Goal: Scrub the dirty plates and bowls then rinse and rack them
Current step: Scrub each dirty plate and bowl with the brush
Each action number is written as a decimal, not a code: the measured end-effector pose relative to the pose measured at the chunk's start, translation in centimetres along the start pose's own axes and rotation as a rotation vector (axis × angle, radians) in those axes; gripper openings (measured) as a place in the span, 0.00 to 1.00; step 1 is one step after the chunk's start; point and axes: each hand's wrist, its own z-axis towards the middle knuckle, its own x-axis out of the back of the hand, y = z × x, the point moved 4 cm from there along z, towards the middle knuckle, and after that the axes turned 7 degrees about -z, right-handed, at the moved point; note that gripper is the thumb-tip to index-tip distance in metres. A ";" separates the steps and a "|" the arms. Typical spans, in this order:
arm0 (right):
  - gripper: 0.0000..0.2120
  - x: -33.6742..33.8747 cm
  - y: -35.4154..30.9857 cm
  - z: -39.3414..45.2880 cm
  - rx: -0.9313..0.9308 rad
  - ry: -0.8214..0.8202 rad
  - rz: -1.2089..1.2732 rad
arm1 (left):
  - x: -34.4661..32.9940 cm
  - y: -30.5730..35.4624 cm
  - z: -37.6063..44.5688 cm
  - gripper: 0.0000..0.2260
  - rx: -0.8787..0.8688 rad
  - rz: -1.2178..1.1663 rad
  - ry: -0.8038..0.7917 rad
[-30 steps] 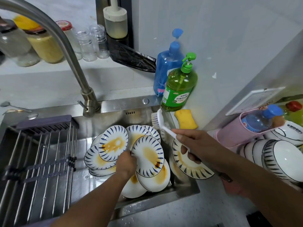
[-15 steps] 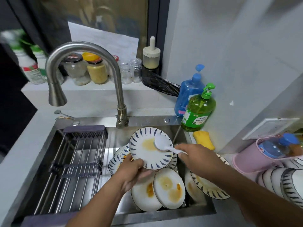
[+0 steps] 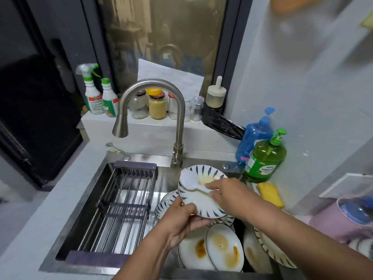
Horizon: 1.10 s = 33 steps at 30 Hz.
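The left hand (image 3: 182,221) grips the near rim of a blue-patterned plate (image 3: 201,201), holding it tilted above the sink (image 3: 101,178), just in front of the faucet (image 3: 177,122). The right hand (image 3: 226,196) is curled around the handle of a white dish brush (image 3: 188,181), whose head presses on the plate's upper left face beside a yellow stain. Below, more stained plates (image 3: 222,247) lean in a stack at the sink's near right corner. A metal drying rack (image 3: 125,203) fills the sink's left half. A green soap bottle (image 3: 264,160) and yellow sponge (image 3: 269,194) sit on the surface at the sink's right edge.
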 end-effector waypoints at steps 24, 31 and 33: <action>0.17 -0.7 1.9 -5.4 -0.066 -0.104 -0.069 | 0.9 0.1 -0.9 0.26 -0.134 -0.055 0.055; 0.11 1.7 3.3 -4.0 -0.160 0.044 -0.083 | 0.3 -0.8 -1.8 0.27 -0.064 -0.054 -0.015; 0.13 1.5 2.7 -3.3 -0.117 0.050 -0.019 | 0.1 -1.3 -1.8 0.29 -0.030 -0.035 -0.040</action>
